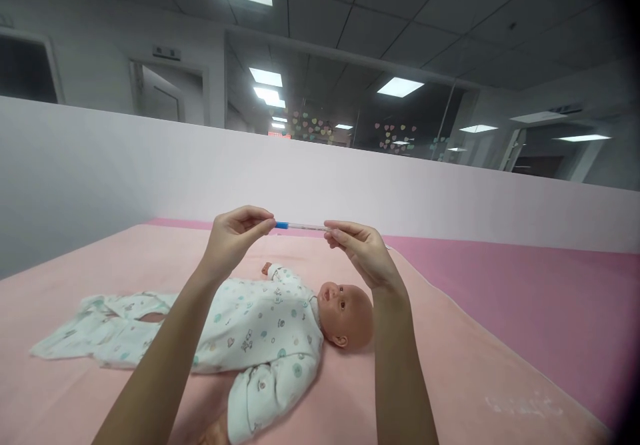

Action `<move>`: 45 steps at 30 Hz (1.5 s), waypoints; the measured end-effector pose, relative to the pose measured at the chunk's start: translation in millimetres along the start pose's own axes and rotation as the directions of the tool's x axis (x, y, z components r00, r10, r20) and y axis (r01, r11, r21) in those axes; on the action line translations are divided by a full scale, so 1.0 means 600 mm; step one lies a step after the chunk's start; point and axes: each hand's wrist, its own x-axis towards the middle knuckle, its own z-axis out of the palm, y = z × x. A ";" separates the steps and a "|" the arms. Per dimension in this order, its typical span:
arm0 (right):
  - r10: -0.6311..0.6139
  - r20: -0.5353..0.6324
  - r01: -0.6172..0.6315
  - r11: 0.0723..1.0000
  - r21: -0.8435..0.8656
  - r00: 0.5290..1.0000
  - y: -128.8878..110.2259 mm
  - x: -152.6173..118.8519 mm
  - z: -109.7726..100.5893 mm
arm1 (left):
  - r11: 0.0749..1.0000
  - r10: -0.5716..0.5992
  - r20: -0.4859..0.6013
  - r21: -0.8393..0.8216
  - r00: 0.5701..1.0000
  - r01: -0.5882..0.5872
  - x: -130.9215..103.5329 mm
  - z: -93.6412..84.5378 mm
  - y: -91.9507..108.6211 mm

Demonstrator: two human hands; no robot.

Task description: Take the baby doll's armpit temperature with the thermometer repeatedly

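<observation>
A thin clear stick with a blue end, like a thermometer (306, 227), is held level above the bed. My left hand (239, 235) pinches its blue end between thumb and fingers. The other end sits between the thumb and fingers of my right hand (363, 248). Below my hands a baby doll (270, 325) lies on its back, its bald head to the right, dressed in a white patterned sleepsuit. My forearms hide parts of the suit and the edge of the doll's head.
The doll lies on a pale pink blanket (460, 365) over a brighter pink surface (550, 298). A low white wall (320, 178) runs behind it. Beyond stand a glass partition with heart stickers, a door and lit ceiling panels.
</observation>
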 end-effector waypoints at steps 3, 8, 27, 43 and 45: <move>-0.008 0.000 0.008 1.000 0.001 1.000 -0.001 0.000 -0.003 | 1.000 0.001 0.002 0.016 1.000 -0.001 0.001 0.001 -0.001; 0.008 0.000 -0.008 1.000 -0.005 1.000 -0.001 0.000 -0.006 | 0.999 -0.021 0.014 0.034 1.000 0.021 0.002 0.004 -0.005; 0.213 -0.022 -0.205 0.961 0.184 0.977 0.077 0.040 -0.035 | 0.981 -0.195 0.179 0.056 0.964 0.188 0.008 0.022 -0.051; 0.070 -0.058 -0.065 0.994 0.084 0.996 0.024 0.018 -0.002 | 0.995 0.019 -0.019 0.098 1.000 -0.018 0.016 0.008 0.001; 0.065 -0.063 -0.063 0.998 0.029 0.996 0.018 0.014 0.000 | 0.992 0.035 -0.033 0.123 0.999 -0.030 0.018 0.006 0.002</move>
